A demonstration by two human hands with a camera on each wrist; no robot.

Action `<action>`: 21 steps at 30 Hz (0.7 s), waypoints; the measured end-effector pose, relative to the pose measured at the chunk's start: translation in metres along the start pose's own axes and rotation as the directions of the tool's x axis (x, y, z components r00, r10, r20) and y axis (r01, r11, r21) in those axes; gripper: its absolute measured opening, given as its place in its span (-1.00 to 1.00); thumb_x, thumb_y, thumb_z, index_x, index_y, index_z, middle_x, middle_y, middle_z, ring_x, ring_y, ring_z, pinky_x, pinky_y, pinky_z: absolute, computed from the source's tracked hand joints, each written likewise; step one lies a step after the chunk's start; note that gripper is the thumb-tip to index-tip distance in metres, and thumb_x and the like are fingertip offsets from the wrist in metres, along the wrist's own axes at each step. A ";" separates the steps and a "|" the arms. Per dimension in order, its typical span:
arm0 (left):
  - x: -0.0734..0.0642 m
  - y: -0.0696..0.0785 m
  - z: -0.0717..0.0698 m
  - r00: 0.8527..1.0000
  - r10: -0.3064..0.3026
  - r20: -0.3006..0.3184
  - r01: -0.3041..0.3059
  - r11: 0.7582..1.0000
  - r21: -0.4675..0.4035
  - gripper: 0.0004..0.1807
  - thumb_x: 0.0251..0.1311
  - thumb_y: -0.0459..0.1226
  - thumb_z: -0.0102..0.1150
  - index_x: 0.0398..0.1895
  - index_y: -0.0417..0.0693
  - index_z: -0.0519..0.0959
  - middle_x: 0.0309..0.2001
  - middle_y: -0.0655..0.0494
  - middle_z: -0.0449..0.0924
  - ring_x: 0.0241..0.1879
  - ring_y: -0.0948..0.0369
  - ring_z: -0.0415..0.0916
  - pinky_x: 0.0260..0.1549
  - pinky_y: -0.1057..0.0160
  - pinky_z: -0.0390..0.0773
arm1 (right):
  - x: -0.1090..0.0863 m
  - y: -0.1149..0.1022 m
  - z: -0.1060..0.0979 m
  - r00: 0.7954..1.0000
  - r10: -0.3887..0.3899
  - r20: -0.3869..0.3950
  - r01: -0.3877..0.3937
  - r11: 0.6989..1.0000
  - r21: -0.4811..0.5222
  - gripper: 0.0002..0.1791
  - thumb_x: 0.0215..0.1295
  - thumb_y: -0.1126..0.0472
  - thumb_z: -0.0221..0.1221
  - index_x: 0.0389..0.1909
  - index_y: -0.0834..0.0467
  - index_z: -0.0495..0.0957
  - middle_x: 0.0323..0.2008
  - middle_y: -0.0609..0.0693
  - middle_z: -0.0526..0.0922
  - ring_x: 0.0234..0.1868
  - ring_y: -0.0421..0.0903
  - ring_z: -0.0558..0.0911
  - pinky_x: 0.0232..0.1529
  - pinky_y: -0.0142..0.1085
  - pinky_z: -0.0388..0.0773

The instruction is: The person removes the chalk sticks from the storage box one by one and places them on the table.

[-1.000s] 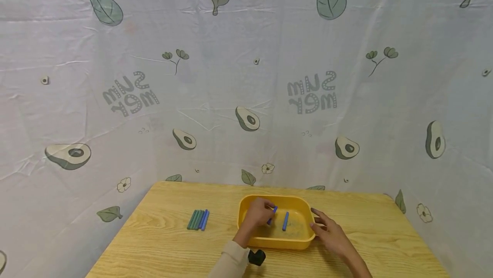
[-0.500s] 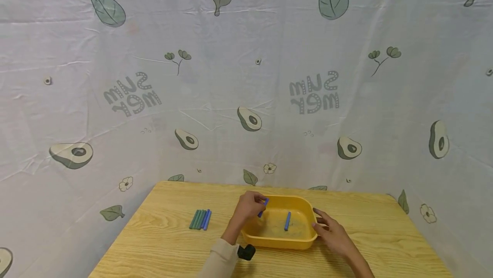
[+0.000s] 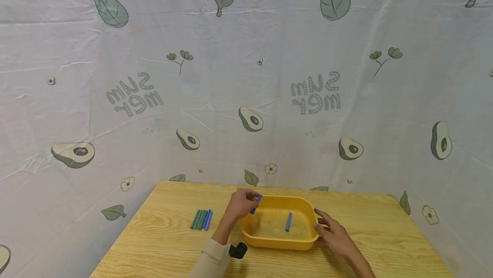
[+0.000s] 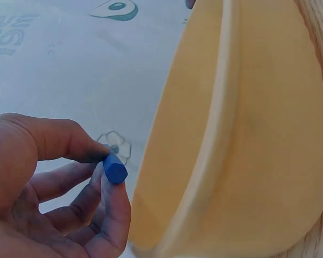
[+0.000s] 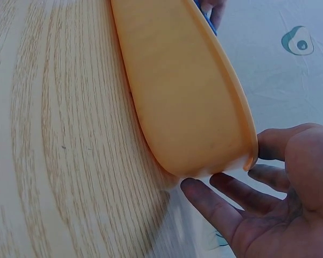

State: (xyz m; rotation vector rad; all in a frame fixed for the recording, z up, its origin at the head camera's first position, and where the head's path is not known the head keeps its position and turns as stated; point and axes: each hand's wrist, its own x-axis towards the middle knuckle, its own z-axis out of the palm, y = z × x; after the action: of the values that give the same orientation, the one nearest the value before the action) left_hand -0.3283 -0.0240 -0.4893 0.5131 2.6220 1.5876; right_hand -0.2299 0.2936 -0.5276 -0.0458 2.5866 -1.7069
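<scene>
My left hand (image 3: 242,203) pinches a blue chalk stick (image 4: 116,171) between thumb and fingertips, above the left rim of a yellow plastic tub (image 3: 279,243). Another blue stick (image 3: 288,222) lies inside the tub on its dusty floor. At the tub's right end, my right hand (image 3: 334,236) holds the rim, thumb at the edge and fingers against the outer wall; the right wrist view shows this hand (image 5: 290,188) from below. To the left, green sticks (image 3: 198,219) and blue sticks (image 3: 208,220) lie side by side in a row on the table.
The tub stands on a wood-grain table (image 3: 161,243). A pale printed sheet (image 3: 215,76) hangs behind the table and along its sides. A black device (image 3: 238,250) sits at my left wrist, beside the beige sleeve (image 3: 212,258).
My left hand has lifted the blue chalk stick from inside the tub and moved left to its rim. The right hand stays at the tub's right end.
</scene>
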 end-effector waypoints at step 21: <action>-0.015 -0.032 -0.044 0.994 -0.092 -0.060 0.084 0.988 -0.126 -0.67 0.31 -0.44 0.30 0.12 -0.29 0.73 -0.14 -0.15 0.72 -0.29 0.16 0.67 -0.27 0.18 0.78 | 0.003 0.005 0.000 1.000 -0.022 0.010 0.022 1.000 -0.015 -0.29 0.68 0.21 0.08 0.67 0.39 0.08 0.40 0.58 0.41 0.24 0.37 0.68 -0.03 -0.10 0.80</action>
State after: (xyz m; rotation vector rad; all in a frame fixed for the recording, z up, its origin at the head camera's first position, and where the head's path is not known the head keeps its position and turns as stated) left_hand -0.3314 -0.0799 -0.4980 0.3386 2.5315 1.7537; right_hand -0.2325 0.2956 -0.5319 -0.0841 2.6016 -1.6897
